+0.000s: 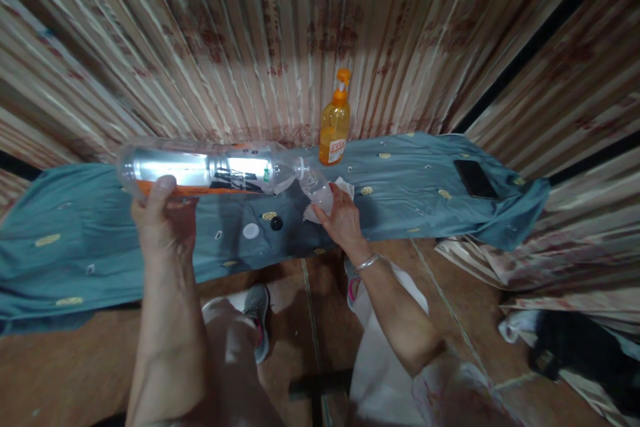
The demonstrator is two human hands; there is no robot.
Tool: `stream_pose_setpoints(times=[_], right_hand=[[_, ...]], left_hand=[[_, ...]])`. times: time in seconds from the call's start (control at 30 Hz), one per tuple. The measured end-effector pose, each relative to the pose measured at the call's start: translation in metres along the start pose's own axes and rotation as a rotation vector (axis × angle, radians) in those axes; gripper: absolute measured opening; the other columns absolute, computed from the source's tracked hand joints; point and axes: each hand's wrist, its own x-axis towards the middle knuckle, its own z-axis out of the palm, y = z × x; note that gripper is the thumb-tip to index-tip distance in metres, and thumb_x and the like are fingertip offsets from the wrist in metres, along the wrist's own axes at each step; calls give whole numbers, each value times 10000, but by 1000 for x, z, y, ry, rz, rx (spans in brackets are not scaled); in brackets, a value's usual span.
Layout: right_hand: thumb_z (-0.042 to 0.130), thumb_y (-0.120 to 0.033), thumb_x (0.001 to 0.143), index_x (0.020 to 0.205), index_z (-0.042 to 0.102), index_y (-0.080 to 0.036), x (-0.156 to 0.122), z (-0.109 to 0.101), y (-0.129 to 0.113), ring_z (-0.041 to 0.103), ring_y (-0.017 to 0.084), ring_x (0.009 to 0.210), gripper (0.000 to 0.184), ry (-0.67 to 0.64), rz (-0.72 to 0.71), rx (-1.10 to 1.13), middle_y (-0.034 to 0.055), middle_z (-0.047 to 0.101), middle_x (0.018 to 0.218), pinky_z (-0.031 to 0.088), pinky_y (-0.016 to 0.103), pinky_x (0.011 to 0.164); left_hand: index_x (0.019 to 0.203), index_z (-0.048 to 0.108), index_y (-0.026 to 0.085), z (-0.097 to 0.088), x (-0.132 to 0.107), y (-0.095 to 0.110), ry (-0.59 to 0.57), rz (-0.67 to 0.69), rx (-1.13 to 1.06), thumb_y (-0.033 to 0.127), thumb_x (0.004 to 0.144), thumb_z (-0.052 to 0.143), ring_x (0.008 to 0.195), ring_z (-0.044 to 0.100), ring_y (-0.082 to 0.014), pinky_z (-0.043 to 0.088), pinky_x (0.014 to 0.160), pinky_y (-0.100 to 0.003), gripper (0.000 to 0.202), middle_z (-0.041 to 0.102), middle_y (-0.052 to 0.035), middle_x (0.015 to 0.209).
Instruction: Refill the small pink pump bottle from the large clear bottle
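My left hand [167, 220] grips a large clear plastic bottle [240, 173] with a silver, black and orange label. The bottle lies almost level in the air, its neck pointing right. In my right hand [344, 217] is a small clear plastic bottle [316, 188], tilted with its neck up and to the left. The two bottle mouths meet or overlap; I cannot tell whether they touch. Something white and crumpled, like a tissue [345, 187], shows behind and under the small bottle. Below the large bottle, a white cap [251, 231] and a black cap [276, 223] rest on the cloth.
A teal patterned cloth [400, 207] covers the narrow table. An orange pump bottle [334, 130] stands at its back edge before a striped curtain [280, 47]. A black phone [475, 178] lies toward the right end. Dark and white fabric [580, 353] is heaped at lower right.
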Motion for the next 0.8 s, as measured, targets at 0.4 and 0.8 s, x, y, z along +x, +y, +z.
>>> stream_pose_setpoints(times=[0.4,0.8], right_hand=[[579,-439,847,1282,435,-41,0,2,1,570,307,1095,606,-13,5,-15,226,602,1169,491,469,936],[579,-434,848,1274,448,-25,0,1,0,583,309,1083,605,-8,7,-4,224,614,1151,505,466,914]], left_hand=[[764,637,199,-1,0,-1,7,8,31,242,504,757,858,625,-224,499,820,-413,289,643,-32,820],[776,646,195,-2,1,-2,8,17,4,243,496,773,831,622,-206,490,863,-428,311,637,-18,787]])
